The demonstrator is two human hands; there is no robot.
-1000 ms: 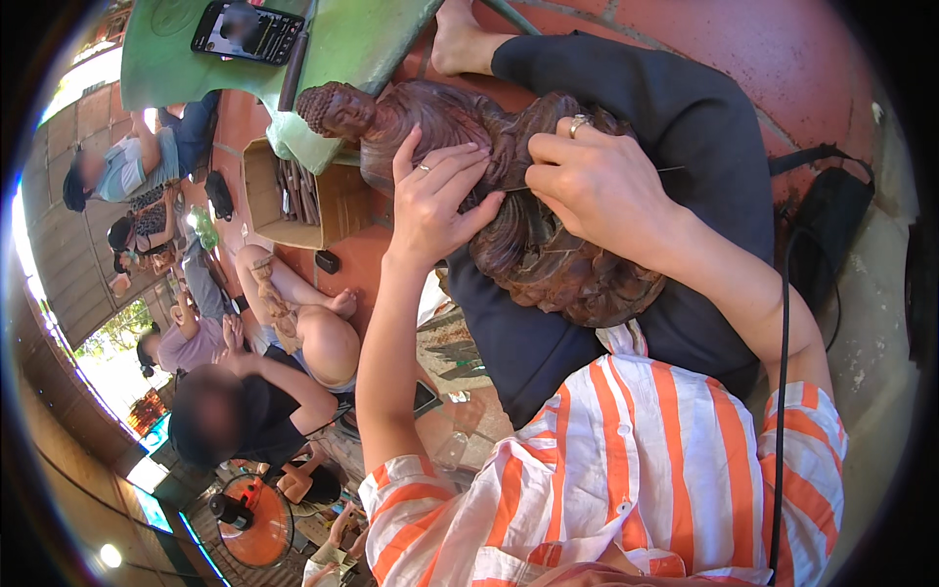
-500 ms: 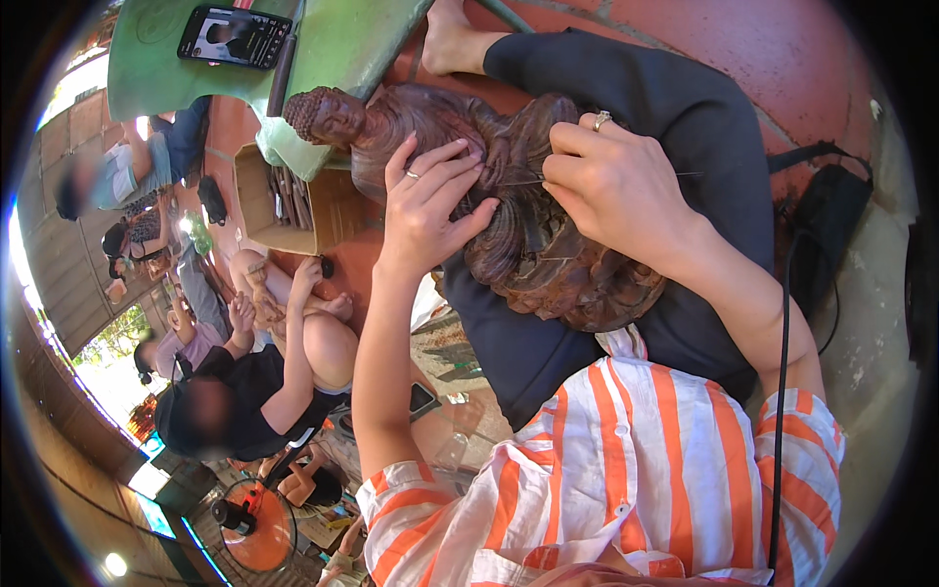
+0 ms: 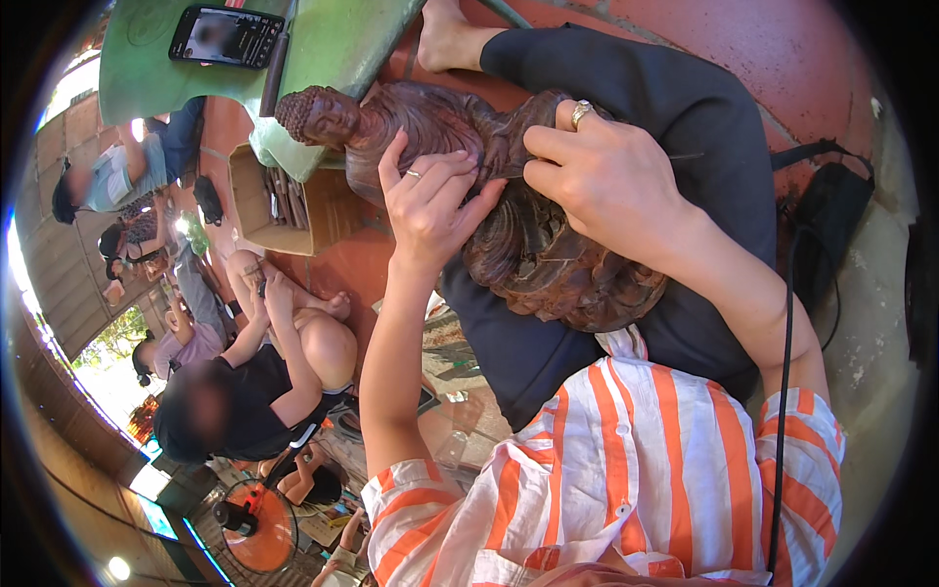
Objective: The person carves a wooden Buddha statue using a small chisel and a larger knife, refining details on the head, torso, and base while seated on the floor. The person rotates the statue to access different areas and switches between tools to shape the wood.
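A dark brown carved wooden statue (image 3: 416, 122) of a seated robed figure lies tilted across my lap, its head with tight curls toward the upper left. My left hand (image 3: 427, 201) rests on its torso and arm, fingers spread and thumb apart. Over the statue's lap my right hand (image 3: 606, 181) is closed, pinching a thin metal tool (image 3: 688, 157). The rear end of this tool sticks out past the hand to the right; its working end is hidden under my fingers. Whether the left thumb touches the tool I cannot tell.
A green table (image 3: 328, 64) at the upper left bears a phone (image 3: 227, 36) and a dark rod-like tool (image 3: 275, 75). Below it stands a cardboard box (image 3: 256, 225) of carving tools. Several people sit at left; an orange fan (image 3: 259, 533) is lower left. A black bag (image 3: 831, 220) lies right.
My right hand has shifted slightly left and the thin tool's rear end has tipped upward in view. The left hand stays on the statue. The nearby person's hands have come together.
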